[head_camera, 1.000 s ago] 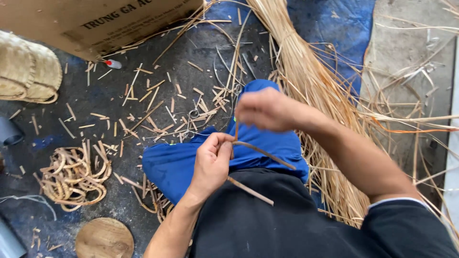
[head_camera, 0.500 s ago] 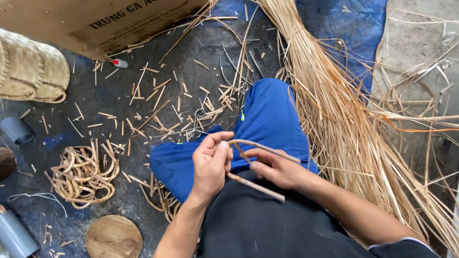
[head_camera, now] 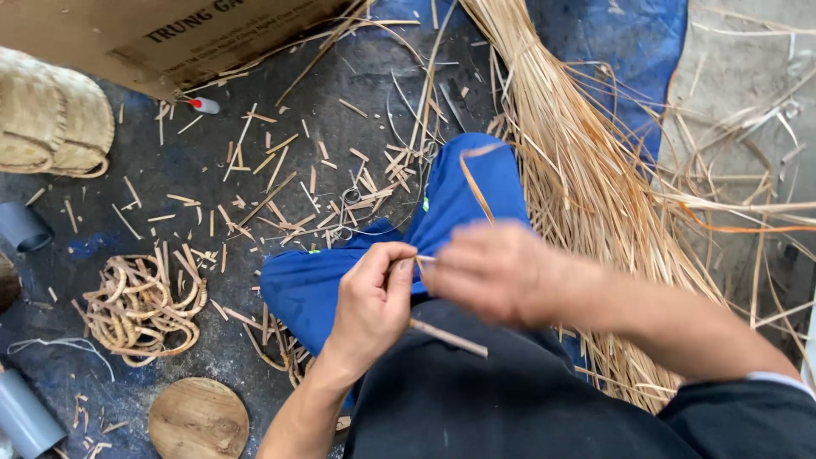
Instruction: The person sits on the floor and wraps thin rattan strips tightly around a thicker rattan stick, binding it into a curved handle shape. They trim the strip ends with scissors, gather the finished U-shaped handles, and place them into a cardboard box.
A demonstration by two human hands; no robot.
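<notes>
Over the person's lap, both hands meet close together above the blue trousers point(head_camera: 463, 200). The left hand point(head_camera: 370, 302) is closed, its thumb and fingers pinching a thin rattan strip point(head_camera: 446, 337) that sticks out below the hand, across the dark shirt. The right hand point(head_camera: 493, 272) is blurred; it sits just beside the left one, touching or nearly touching it, and I cannot tell if its fingers are closed on something. A thin curved strand point(head_camera: 474, 183) rises from between the two hands and bends over the blue knee.

To the right of the knee lies a big bundle of pale rattan strands point(head_camera: 578, 170), spread like a fan on a blue sheet point(head_camera: 629, 51). On the dark floor point(head_camera: 340, 85) many short cut pieces point(head_camera: 272, 183) are scattered. At the left is a heap of small woven rings point(head_camera: 140, 306), and near it a round wooden disc point(head_camera: 198, 418). A cardboard box point(head_camera: 127, 34) stands at the top, with woven baskets point(head_camera: 51, 127) beside it, and grey pipe pieces point(head_camera: 21, 225) lie at the left edge.
</notes>
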